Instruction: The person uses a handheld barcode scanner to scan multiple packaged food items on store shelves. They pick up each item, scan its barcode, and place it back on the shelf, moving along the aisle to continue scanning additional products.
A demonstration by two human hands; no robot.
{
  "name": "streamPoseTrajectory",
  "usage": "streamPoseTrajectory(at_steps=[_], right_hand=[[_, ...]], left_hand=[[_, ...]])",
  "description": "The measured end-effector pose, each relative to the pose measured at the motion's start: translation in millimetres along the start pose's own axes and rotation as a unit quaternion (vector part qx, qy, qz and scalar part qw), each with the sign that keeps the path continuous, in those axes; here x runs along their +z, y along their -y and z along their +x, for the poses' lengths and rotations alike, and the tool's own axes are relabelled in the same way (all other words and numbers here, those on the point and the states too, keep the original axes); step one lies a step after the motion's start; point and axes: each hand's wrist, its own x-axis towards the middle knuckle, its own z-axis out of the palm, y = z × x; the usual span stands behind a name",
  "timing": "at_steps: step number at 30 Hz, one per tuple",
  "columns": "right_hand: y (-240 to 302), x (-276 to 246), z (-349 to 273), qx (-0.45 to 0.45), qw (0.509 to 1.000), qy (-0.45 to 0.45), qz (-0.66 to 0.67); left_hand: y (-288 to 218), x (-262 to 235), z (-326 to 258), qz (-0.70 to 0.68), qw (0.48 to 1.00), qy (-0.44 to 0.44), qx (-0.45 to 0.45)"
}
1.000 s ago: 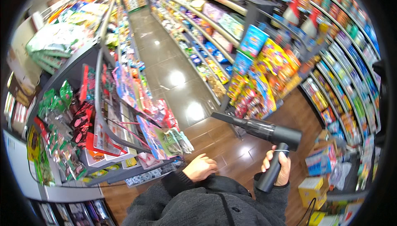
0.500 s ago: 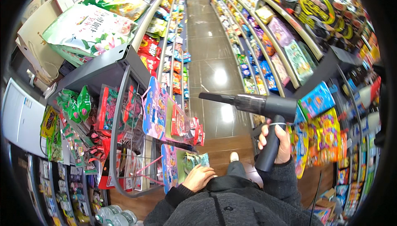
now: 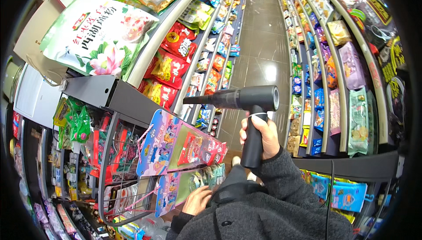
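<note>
My right hand (image 3: 267,135) is closed round the grip of a black handheld vacuum (image 3: 257,98) with a long narrow nozzle, a white strap at the top of the handle. The nozzle points left, across the left shelf's edge below the red snack bags (image 3: 169,70); I cannot tell whether it touches anything. Low in front of my body, my left hand (image 3: 196,201) holds nothing, its fingers loosely stretched out. Nearest to it are two pink-and-blue hanging cards with packets, the upper card (image 3: 160,145) and the lower card (image 3: 169,192), on a wire rack (image 3: 105,176).
A narrow aisle with a shiny tiled floor (image 3: 259,38) runs ahead between shelves of packaged snacks. A large white-green bag (image 3: 99,33) lies on the left shelf top. On the right, a dark shelf end (image 3: 343,167) has blue packets (image 3: 347,196) hanging below it.
The view has turned, so the aisle and right shelves sit differently. The vacuum has swung left with my right hand, from over the aisle to the left shelf. My left hand stays low.
</note>
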Motion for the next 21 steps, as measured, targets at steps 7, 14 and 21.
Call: streamPoseTrajectory(at_steps=[7, 14, 21], right_hand=[[-3.3, 22.1, 55.4, 0.070, 0.997, 0.040, -0.008], [1.2, 23.1, 104.2, 0.093, 0.988, 0.093, -0.082], [43.9, 4.3, 160.7, 0.160, 0.973, 0.135, -0.098]], left_hand=[[-11.1, -8.9, 53.9, 0.001, 0.998, -0.053, 0.018], [-14.2, -8.4, 71.7, -0.031, 0.995, -0.090, -0.030], [-50.5, 1.1, 107.9, -0.048, 0.979, -0.179, -0.087]])
